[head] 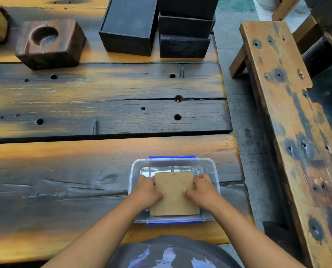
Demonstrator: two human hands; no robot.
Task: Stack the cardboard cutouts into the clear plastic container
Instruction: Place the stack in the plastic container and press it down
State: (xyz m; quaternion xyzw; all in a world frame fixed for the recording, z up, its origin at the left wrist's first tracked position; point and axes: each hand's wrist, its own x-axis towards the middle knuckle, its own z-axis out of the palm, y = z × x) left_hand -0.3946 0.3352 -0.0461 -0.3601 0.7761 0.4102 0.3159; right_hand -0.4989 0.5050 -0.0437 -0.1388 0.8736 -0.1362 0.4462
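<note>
Right, one brown cutout (174, 192) on show, square, with a shape scored into its face, lying inside one clear tub (209, 167) with blue clips at its near and far edges. Whether more cutouts lie beneath, can't tell. Both hands are on it: left hand (148, 192) gripping its left edge, right hand (202, 190) its right edge. Tub sits near the table (64, 171) front edge. Far back: four black boxes (128, 26), a wooden block (51, 43) with a round hollow. Bench (289, 113) to the right.
</note>
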